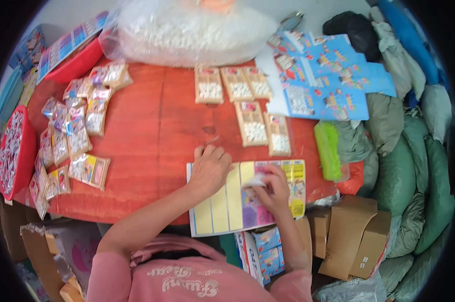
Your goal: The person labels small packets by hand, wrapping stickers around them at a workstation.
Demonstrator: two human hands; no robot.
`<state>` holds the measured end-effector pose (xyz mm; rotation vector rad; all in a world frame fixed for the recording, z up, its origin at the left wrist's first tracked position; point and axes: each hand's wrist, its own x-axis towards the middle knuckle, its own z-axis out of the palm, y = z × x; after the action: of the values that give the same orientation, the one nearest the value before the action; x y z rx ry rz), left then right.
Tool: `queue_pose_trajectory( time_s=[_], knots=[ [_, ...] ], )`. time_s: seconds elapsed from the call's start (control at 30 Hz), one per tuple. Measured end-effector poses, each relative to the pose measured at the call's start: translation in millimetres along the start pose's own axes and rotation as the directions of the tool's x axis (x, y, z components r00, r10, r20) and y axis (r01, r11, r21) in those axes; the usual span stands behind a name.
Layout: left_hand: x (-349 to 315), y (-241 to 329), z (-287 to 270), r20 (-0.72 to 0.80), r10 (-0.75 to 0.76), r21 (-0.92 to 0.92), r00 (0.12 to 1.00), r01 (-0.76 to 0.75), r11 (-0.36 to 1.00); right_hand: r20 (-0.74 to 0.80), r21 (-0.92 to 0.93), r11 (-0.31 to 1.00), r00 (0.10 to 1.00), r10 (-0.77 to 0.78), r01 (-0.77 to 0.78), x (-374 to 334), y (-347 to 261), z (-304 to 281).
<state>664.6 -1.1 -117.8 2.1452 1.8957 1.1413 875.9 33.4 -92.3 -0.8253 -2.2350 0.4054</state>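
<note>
Closest to my camera is the pink T-shirt (187,274) of the person wearing it. In front of the shirt, the right hand (273,190) pinches a small white piece (255,180) between thumb and fingers; it is too blurry for me to tell what it is. The hand and the piece are over the purple part of a printed sheet (233,204). The left hand (211,168) rests at the sheet's top edge with its fingers bent down, and I cannot tell if it grips anything. The sheet lies on the red table (137,151), and its bottom hangs past the near edge.

Just past the hands, I see five little wooden trays (250,117) with white bits inside. A bright green plastic box (329,151) is to the right of the sheet, and blue printed cards (333,75) lie behind it. A big clear bag (187,45) of white bits is at the back. Far left, wrapped packets (76,123) lie in a pile beside a red basin (31,146).
</note>
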Motion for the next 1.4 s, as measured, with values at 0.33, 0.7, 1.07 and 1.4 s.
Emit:
queue_pose_trajectory(
  time_s=[0.33, 0.7, 1.07, 1.4],
  knots=[
    [16, 15, 14, 0.033, -0.047, 0.113, 0.998, 0.043, 0.993, -0.454, 0.726, 0.634, 0.506, 0.733, -0.267, -52, 19, -76],
    [137, -120, -4, -0.125, 0.152, 0.372, 0.98, -0.095, 0.923, -0.326, 0.643, 0.683, 0.684, 0.653, -0.346, -21, -9, -28],
    [37, -114, -54, 0.142, -0.035, 0.442, 0.989, -0.031, 0.897, -0.169, 0.906, 0.397, 0.736, 0.656, -0.146, 12, -27, -26],
    [-179, 4, -156, 0.114, -0.437, 0.495, 0.892, 0.331, 0.804, 0.442, 0.857, 0.07, 0.797, 0.412, -0.511, 51, -105, 44]
  ],
)
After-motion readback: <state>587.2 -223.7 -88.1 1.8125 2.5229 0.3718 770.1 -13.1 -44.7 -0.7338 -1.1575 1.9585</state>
